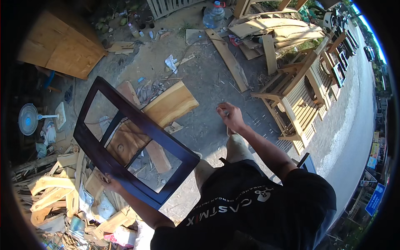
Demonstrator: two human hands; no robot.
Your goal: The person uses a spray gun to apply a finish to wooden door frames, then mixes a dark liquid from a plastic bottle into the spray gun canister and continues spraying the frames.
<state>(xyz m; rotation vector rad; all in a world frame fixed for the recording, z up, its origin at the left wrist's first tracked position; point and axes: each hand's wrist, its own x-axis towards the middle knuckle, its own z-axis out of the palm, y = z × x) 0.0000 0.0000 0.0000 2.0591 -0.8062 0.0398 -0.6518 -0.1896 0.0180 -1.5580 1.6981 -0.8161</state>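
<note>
My left hand (110,183) grips the lower left bar of a dark brown, glossy wooden frame (167,143). The frame has two openings and is held tilted in front of my legs, left of my body. My right hand (231,116) is in front of my right knee, apart from the frame, with its fingers curled together. A small greyish spot shows between those fingers, too small to name. Through the openings appears a brown wooden piece (127,141) with a round mark. A light wooden plank (171,104) lies just beyond the frame.
Scrap wood (52,189) is heaped at the left, below a standing fan (29,119). A wooden cabinet (62,39) stands at the far left. To the right is a slatted wooden bench (298,100) beside the road (354,108). A long board (227,58) lies ahead.
</note>
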